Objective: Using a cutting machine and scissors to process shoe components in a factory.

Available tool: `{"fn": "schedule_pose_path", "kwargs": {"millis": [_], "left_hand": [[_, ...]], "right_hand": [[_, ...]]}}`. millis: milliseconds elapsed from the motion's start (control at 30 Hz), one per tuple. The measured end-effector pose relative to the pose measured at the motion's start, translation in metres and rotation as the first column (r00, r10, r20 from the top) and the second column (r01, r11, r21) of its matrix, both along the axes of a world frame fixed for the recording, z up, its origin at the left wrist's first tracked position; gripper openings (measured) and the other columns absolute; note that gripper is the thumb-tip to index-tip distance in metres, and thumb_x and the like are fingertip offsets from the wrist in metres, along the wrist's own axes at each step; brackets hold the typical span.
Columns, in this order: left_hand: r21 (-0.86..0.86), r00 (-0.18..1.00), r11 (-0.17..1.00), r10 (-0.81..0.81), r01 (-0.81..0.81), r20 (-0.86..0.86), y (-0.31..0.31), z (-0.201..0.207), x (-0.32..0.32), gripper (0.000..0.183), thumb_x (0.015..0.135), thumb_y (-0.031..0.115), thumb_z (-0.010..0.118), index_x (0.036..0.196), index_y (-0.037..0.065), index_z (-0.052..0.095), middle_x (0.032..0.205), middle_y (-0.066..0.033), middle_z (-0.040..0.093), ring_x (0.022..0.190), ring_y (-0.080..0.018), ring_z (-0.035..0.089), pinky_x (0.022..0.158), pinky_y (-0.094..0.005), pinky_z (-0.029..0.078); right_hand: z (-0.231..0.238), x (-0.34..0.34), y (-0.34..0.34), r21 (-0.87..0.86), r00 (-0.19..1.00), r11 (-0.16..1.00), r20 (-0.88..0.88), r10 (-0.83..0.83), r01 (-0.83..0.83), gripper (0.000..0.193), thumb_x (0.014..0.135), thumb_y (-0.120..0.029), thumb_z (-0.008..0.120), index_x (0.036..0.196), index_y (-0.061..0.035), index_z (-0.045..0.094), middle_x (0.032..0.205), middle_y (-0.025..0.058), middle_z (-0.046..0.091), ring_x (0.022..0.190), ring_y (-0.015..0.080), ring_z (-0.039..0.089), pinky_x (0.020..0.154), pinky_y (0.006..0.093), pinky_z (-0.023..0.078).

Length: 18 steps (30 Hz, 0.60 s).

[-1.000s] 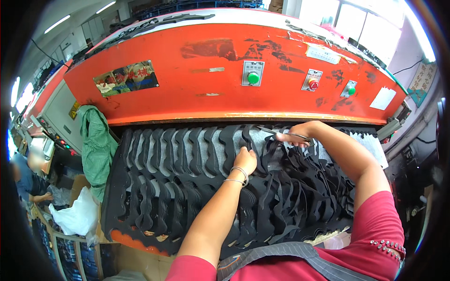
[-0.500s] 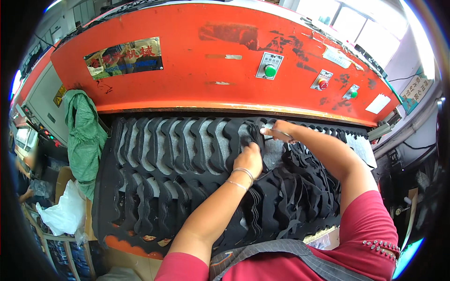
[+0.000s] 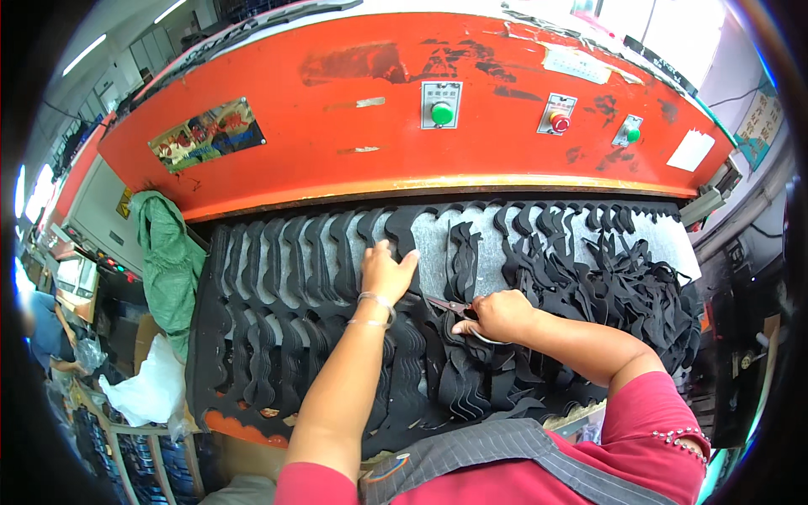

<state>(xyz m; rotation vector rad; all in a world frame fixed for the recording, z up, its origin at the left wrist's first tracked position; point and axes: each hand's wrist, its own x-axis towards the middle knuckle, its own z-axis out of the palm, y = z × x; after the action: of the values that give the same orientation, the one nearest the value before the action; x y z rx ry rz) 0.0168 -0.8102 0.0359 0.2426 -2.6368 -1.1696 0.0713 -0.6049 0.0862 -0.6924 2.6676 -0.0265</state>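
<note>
My left hand [image 3: 385,271] lies flat with fingers spread on a black die-cut sheet [image 3: 286,278] that covers the bed of an orange press machine [image 3: 337,109]. A bangle sits on that wrist. My right hand [image 3: 498,316] is closed around the handles of a pair of scissors [image 3: 450,306], whose blades point left toward my left hand. The scissors rest over the black wavy strips. A patch of grey-white felt [image 3: 433,244] shows where strips have been taken out. A tangled heap of loose black strips [image 3: 623,278] lies to the right.
The press front carries a green button [image 3: 442,113], a red button [image 3: 560,123] and a small green switch [image 3: 633,135]. A green cloth [image 3: 168,261] hangs at the left of the bed. Below it are a white bag [image 3: 147,391] and crates. A person [image 3: 50,337] stands far left.
My right hand has come down and left from the upper part of the sheet to the middle, bringing the scissors. My left hand shifted slightly left and flattened on the sheet. The view came closer.
</note>
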Motion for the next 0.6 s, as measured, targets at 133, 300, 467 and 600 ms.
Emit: {"fn": "schedule_pose_path", "kwargs": {"millis": [133,300,467,600], "left_hand": [[-0.213,0.944,0.974,-0.002,0.076,0.329,0.017,-0.004,-0.011,0.057,0.068,0.03,0.072,0.106,-0.007,0.051,0.114,-0.0268,0.054,0.106,-0.0374,0.054,0.092,-0.0393,0.044],[-0.129,0.925,0.992,0.038,0.013,0.379,0.026,-0.005,0.0,0.062,0.067,0.026,0.072,0.111,-0.009,0.046,0.111,-0.0287,0.056,0.106,-0.0372,0.056,0.092,-0.0389,0.045],[-0.085,0.885,0.995,0.0,0.044,0.466,0.033,-0.002,0.019,0.069,0.067,0.024,0.071,0.118,-0.01,0.039,0.11,-0.0295,0.057,0.103,-0.0376,0.058,0.091,-0.0375,0.045],[-0.272,0.879,0.951,0.0,0.148,0.477,0.034,0.011,0.03,0.081,0.068,0.024,0.07,0.128,-0.007,0.026,0.111,-0.0284,0.057,0.101,-0.0368,0.059,0.09,-0.0374,0.046]], "right_hand": [[0.023,-0.004,0.02,0.19,0.996,0.982,0.082,-0.021,0.005,0.077,0.074,-0.075,0.044,0.093,-0.0047,0.068,0.086,0.0153,0.067,0.085,0.0313,0.065,0.075,0.0412,0.05],[0.059,-0.019,0.072,0.247,0.983,0.953,0.014,-0.183,0.174,0.085,0.064,-0.08,0.05,0.098,-0.0032,0.066,0.089,0.0166,0.066,0.088,0.0339,0.063,0.078,0.0422,0.049],[0.06,-0.031,0.082,0.017,0.998,0.998,-0.018,-0.053,0.053,0.09,0.068,-0.078,0.049,0.111,0.0003,0.058,0.106,0.0204,0.061,0.104,0.0351,0.056,0.088,0.0428,0.044],[0.046,-0.051,0.064,0.048,0.965,0.999,0.262,-0.004,-0.009,0.092,0.073,-0.078,0.041,0.121,0.0001,0.052,0.115,0.0232,0.057,0.111,0.0364,0.052,0.093,0.0437,0.041]]}}
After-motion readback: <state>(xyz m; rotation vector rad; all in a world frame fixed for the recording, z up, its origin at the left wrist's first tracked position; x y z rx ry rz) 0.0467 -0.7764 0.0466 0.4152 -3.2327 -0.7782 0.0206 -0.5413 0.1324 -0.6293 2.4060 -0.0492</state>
